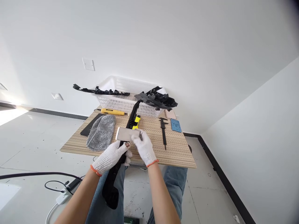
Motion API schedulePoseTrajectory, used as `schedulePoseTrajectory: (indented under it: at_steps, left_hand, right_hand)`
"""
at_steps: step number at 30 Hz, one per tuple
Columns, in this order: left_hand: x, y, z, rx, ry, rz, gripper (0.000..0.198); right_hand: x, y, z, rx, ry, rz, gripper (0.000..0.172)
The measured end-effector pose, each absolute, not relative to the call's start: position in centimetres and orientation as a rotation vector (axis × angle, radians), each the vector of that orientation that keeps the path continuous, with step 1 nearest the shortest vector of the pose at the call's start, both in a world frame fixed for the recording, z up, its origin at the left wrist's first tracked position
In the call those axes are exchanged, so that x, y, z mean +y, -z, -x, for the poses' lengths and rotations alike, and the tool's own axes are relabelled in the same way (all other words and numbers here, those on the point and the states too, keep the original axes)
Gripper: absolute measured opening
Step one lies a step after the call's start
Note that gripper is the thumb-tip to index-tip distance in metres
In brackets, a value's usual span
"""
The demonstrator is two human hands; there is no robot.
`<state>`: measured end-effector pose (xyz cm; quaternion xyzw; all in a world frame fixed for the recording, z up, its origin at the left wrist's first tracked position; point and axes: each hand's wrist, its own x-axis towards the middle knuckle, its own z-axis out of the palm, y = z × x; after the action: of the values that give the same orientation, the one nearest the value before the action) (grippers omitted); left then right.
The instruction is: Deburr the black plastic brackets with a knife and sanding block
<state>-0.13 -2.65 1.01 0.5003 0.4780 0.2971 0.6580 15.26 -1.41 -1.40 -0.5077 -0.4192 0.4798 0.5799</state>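
My left hand point(113, 155), in a white knit glove with an orange cuff, grips a long black plastic trim piece point(112, 183). The piece runs from the tabletop down over my lap. In the same kind of glove, my right hand point(143, 145) is closed on the right end of a flat, pale rectangular piece point(123, 134) with a whitish edge, just above the trim. Its exact kind I cannot make out. Behind the hands, a bright yellow object point(136, 122) lies partly behind the trim.
On the striped table point(151, 152) lie a grey cloth point(102, 132), a black flat pad point(90, 127), a yellow electric screwdriver point(113, 112), black calipers point(163, 130) and a blue card point(176, 125). A white basket point(119, 104) holds black plastic parts point(157, 98). Cables and a power strip point(63, 196) lie on the floor.
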Motion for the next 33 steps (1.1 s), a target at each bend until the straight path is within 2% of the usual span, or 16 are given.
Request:
schedulePoseTrajectory:
  at_steps: [7, 13, 16, 20, 24, 33]
  left_hand:
    - [-2.6, -0.7, 0.1, 1.056, -0.689, -1.134, 0.036]
    - [-2.5, -0.9, 0.0, 1.063, -0.713, -1.074, 0.039]
    - [-2.6, -1.1, -0.1, 1.075, -0.703, -1.079, 0.039]
    - [-2.7, -1.1, 0.0, 1.045, -0.682, -1.052, 0.036]
    - [-2.6, -1.1, 0.0, 1.061, -0.687, -1.067, 0.038]
    - [-2.6, -0.7, 0.0, 1.048, -0.708, -1.073, 0.037]
  right_hand:
    - [-1.9, 0.8, -14.9, -0.855, -1.173, 1.187, 0.037]
    - [-2.0, 0.4, -14.5, -0.710, -1.212, 1.225, 0.046]
    - [-2.0, 0.2, -14.3, -0.840, -1.294, 1.208, 0.041]
    - [-1.9, 0.3, -14.2, -0.634, -1.256, 1.271, 0.031]
    - [-1.8, 0.4, -14.1, -0.750, -1.329, 1.250, 0.030]
    - [-1.6, 0.6, -14.1, -0.752, -1.251, 1.215, 0.033]
